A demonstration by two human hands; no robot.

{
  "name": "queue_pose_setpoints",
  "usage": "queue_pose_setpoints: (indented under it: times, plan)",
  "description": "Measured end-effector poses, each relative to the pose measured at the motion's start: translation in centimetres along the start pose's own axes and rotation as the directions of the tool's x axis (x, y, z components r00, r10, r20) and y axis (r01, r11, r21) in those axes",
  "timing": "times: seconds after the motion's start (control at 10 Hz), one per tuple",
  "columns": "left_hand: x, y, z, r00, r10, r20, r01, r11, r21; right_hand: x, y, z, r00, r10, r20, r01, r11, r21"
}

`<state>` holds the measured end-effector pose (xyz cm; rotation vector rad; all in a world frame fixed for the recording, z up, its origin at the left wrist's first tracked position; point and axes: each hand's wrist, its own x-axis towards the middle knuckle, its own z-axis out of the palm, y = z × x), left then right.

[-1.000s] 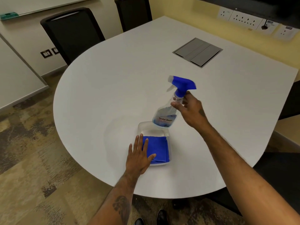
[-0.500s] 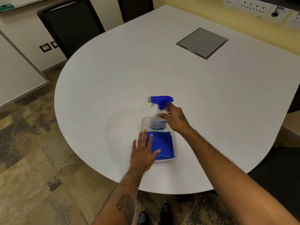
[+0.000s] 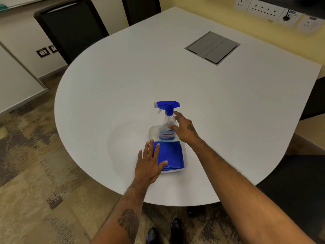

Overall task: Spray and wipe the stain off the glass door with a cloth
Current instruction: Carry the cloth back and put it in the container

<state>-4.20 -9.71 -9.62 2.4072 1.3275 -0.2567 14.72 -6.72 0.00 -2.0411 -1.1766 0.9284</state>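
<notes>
I observe a clear tray [image 3: 185, 156] near the front edge of the white counter [image 3: 175, 76]. A folded blue cloth [image 3: 173, 154] lies in its near half; a spray bottle [image 3: 167, 124] stands upright in its far half, blue trigger head pointing left. My left hand [image 3: 149, 166] lies flat and released, fingers spread, covering the cloth's left edge and the tray rim there. My right hand [image 3: 184, 128] is beside the bottle, fingers loosely curled; the thumb seems to touch the body, but I cannot tell whether it grips. The label print is unreadable. No glass door is in frame.
</notes>
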Motion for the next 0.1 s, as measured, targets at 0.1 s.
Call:
queue_pose_setpoints:
  times: [0.1]
  plan:
    - [-1.04, -0.43, -0.98, 1.0, 0.001, -0.01, -0.001, 1.0, 0.031, -1.26, 0.08, -0.19, 0.999, 0.018, -0.029, -0.018, 1.0, 0.004]
